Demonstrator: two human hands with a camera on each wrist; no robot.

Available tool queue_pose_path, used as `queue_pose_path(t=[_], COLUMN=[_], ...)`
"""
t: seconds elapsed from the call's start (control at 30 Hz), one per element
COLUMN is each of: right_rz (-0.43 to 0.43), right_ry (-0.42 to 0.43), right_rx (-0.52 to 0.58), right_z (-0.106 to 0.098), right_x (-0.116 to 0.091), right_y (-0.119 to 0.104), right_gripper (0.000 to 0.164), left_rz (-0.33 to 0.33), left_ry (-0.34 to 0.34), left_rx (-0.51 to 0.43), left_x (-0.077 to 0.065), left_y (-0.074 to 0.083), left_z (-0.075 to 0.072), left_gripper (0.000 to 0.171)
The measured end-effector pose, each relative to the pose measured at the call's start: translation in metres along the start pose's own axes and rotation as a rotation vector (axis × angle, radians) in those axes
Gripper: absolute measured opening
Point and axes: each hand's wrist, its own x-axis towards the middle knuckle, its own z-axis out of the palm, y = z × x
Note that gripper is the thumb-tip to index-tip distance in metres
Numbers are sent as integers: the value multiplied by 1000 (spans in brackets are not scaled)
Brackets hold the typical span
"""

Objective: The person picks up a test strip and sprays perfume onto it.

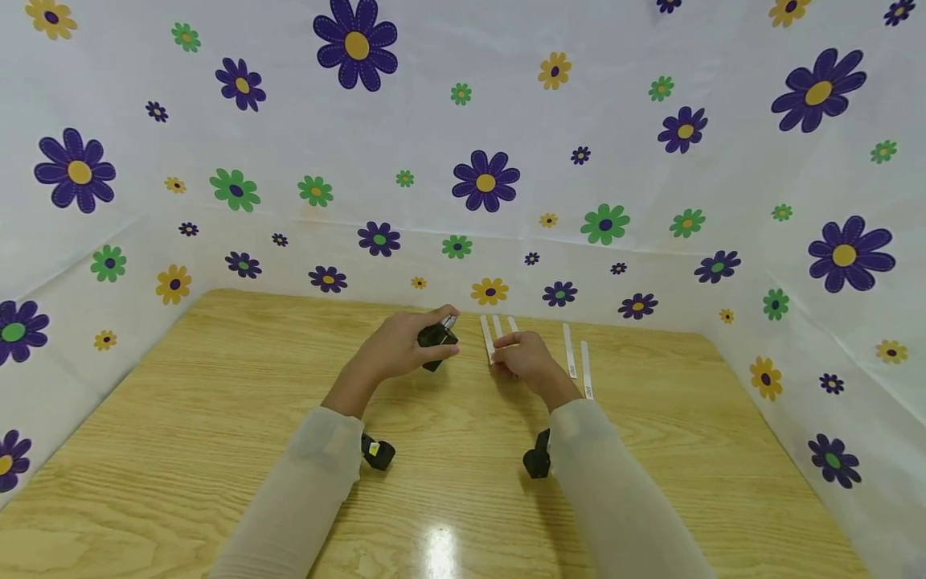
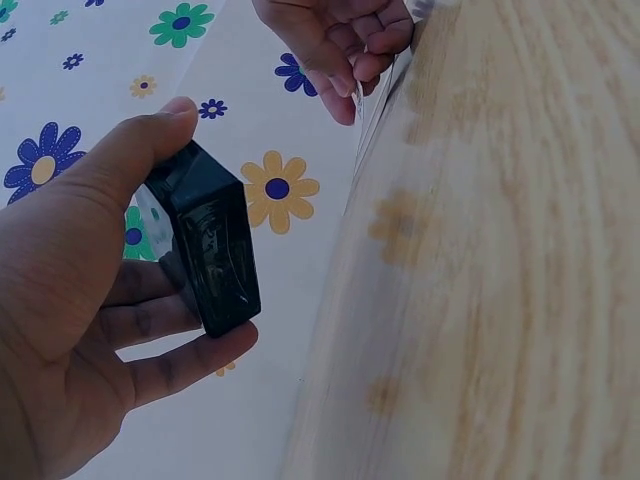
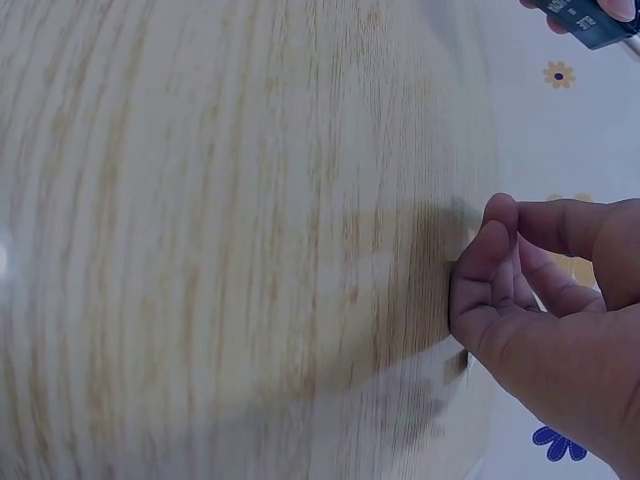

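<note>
"Perfume bottle [image 2: 215,245]: look, place?"
"Glossy black, angular, silver neck [image 1: 449,322]; above table [image 1: 448,450], far middle, in left hand [image 1: 398,344], fingers curled round it."
"Writing?"
"Pale print [image 3: 587,22] on bottle, illegible; dark marks [image 1: 572,371] on two right-side paper strips [image 1: 568,347], likewise."
"Right hand [image 1: 531,358]?"
"Fingertips narrow, pinching leftmost strip [image 1: 486,330]."
"Edges?"
"Floral cloth [image 1: 394,273] beyond far edge; table spans left, right, near."

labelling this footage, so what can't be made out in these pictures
Head view: print on the two rightmost thin, flat, white paper-like strips, too small to read.
Head view: parts of the second and third strips from the left, hidden behind the right hand.
Right wrist view: part of the glossy dark, angular, glass-like bottle, cut off by the top edge.
</note>
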Motion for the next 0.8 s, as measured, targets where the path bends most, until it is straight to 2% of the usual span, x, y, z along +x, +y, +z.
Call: queue_pose_path(t=[0.43,0.8], right_rz=[-11,-69], right_ry=[-14,-49], right_rx=[5,-77], right_z=[-1,-12], right_x=[-1,-9], right_y=[0,-11], right_gripper=[27,28], left_rz=[1,-1], left_ry=[-3,-17], left_rx=[7,5], left_x=[1,2], left_y=[-1,0], left_z=[1,3], left_gripper=[68,68])
